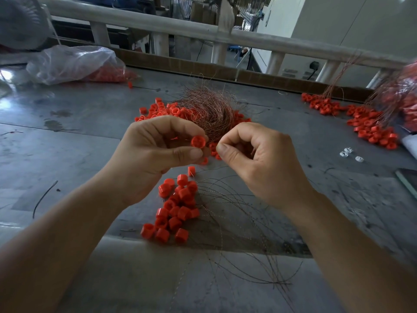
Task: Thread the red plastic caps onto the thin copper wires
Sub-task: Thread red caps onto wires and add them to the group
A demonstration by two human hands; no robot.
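My left hand [158,143] pinches one red plastic cap [198,141] between thumb and fingers, its open end toward me. My right hand [252,152] has thumb and forefinger pinched together just right of the cap; a thin copper wire there is too fine to make out. Behind both hands lies a tangled bundle of copper wires [209,107] among loose red caps [158,109]. Below my hands sits a cluster of red caps [176,208] with long wires [243,233] fanning out from it toward me.
A grey worktable [79,123] holds everything. A clear plastic bag [74,64] with red caps lies at the back left. Another heap of caps on wires [365,123] spreads at the right, with small white pieces [348,153] near it. A railing [180,28] runs along the far edge.
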